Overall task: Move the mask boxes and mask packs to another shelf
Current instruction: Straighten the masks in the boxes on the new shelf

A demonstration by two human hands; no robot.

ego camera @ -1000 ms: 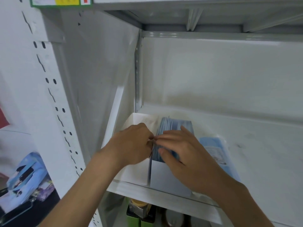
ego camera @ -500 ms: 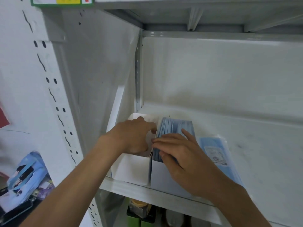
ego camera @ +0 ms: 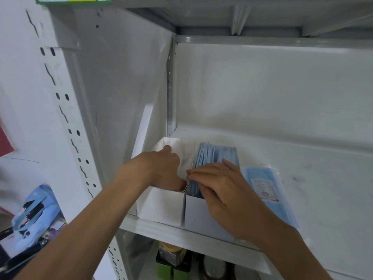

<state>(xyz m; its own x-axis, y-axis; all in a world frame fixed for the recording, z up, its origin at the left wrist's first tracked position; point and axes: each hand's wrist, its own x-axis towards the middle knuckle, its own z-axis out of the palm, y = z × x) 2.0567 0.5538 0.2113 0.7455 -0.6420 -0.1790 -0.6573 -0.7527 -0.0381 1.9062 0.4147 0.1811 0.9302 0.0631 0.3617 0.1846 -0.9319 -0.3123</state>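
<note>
The light, thin-walled open mask box point(ego camera: 203, 211) would likely crush if squeezed; the right hand point(ego camera: 224, 186) rests spread on its blue masks point(ego camera: 216, 156), the left hand point(ego camera: 161, 170) reaches loosely curled into the empty white box point(ego camera: 161, 207) beside it, so lifting by the base seems safest.

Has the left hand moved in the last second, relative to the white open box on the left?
Yes. The left hand has moved deeper over the white open box, towards the shelf's back wall, away from the right hand.

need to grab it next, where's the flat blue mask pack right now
In the head view the flat blue mask pack lies on the white shelf, just right of the open box of blue masks under the right hand.
</note>
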